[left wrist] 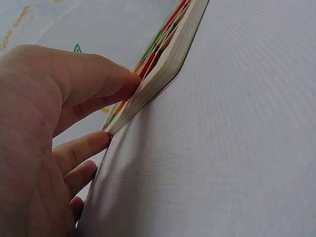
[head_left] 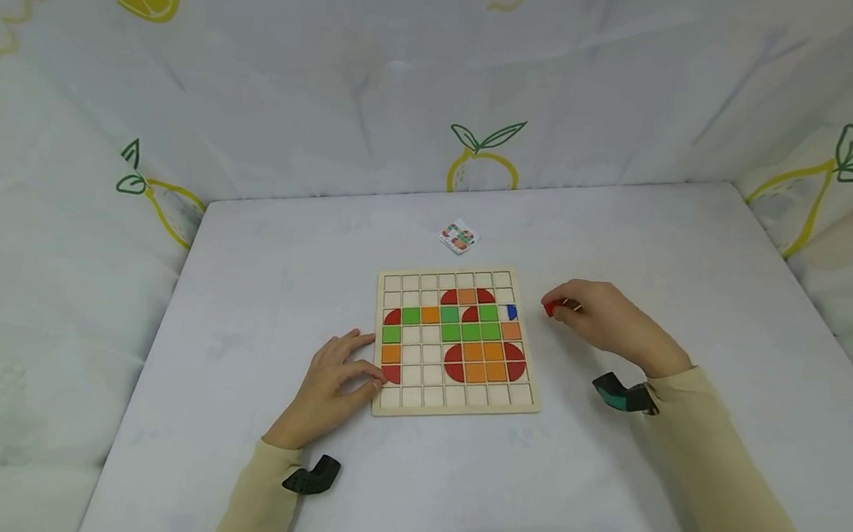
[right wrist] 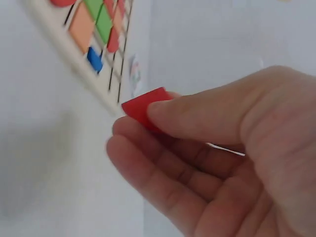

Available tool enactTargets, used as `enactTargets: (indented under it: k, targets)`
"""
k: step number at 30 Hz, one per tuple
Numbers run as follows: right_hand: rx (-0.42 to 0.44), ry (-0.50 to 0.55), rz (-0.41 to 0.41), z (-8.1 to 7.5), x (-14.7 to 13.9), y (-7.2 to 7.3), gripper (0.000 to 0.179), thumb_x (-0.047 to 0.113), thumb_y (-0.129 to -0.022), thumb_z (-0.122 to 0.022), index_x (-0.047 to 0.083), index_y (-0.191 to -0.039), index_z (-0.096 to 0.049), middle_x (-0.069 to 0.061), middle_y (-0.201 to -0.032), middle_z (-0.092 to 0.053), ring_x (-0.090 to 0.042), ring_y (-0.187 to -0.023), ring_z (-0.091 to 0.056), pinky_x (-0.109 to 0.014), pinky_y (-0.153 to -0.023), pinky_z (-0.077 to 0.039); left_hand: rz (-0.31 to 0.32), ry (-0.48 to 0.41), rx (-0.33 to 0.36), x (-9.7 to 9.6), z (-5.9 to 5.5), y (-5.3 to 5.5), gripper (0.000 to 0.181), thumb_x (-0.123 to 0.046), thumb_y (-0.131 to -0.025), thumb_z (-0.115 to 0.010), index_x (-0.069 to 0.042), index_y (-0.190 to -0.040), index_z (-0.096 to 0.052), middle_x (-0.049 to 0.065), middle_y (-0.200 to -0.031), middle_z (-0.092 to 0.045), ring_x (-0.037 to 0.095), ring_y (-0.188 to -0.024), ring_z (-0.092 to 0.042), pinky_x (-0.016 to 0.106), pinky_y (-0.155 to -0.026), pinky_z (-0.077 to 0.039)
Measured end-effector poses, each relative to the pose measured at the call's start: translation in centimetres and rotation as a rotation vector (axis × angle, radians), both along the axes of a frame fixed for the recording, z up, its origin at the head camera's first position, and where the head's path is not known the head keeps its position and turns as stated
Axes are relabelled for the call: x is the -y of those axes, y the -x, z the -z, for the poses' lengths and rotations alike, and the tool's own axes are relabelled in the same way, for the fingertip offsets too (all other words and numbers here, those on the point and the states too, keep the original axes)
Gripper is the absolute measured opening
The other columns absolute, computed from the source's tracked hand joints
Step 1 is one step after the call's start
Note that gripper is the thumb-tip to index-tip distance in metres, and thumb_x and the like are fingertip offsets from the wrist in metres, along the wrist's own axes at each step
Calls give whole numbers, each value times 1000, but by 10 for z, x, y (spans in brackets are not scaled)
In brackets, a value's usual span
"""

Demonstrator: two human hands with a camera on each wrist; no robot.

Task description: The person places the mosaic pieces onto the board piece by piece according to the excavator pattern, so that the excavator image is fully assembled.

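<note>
A square wooden grid board (head_left: 430,412) lies on the table, partly filled with red, green, orange and blue pieces. On its left edge rests my left hand (head_left: 330,388), fingers loosely extended; in the left wrist view, fingertips touch the rim beside a red piece (left wrist: 146,65). To the right of the board, my right hand (head_left: 606,320) pinches a red tile (right wrist: 143,106) with a curved side between thumb and fingers. The right wrist view shows this tile held clear of the board; its lower part is hidden by the thumb and fingers.
A small pattern card (head_left: 459,237) with a coloured design lies behind the board. A blue piece (head_left: 511,313) sits near the board's right edge. White cloth (head_left: 319,107) printed with lemons hangs behind the white table (head_left: 469,495).
</note>
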State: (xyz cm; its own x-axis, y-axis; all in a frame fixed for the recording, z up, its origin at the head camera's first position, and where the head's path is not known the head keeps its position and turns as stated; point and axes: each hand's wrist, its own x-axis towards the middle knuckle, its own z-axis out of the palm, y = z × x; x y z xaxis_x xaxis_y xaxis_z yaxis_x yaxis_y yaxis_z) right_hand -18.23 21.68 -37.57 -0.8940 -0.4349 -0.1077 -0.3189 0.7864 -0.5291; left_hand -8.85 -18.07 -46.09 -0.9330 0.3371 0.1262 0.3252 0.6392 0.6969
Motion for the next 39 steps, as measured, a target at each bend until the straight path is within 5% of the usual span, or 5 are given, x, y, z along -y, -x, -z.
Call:
enactTargets:
  k: [6, 20, 39]
  targets:
    - [-82, 90, -38, -14, 26, 2, 18, 5, -96, -67, 7, -112, -74, -7, -107, -68, -22, -97, -61, -38, -83, -58, -2, 2, 6, 1, 0, -2, 11, -16, -91, -74, -28, -92, -75, 9, -152, -51, 37, -153, -29, 62, -125, -12]
    - [5, 257, -140, -25, 98, 5, 11, 14, -96, -70, 12, -108, -71, 1, -99, -70, -17, -88, -59, -30, -77, -55, 5, 13, 19, 2, 5, -1, 10, -18, -94, -71, -28, -93, -75, 7, -153, -50, 33, -154, -28, 59, -127, -12]
    - [31, 132, -310, 1, 128, 0, 5, 20, -96, -71, 17, -98, -75, 6, -98, -72, -12, -88, -59, -27, -81, -54, 9, 11, 16, 1, 0, 0, 10, -19, -94, -72, -29, -94, -75, 7, -153, -50, 34, -154, -28, 60, -126, -12]
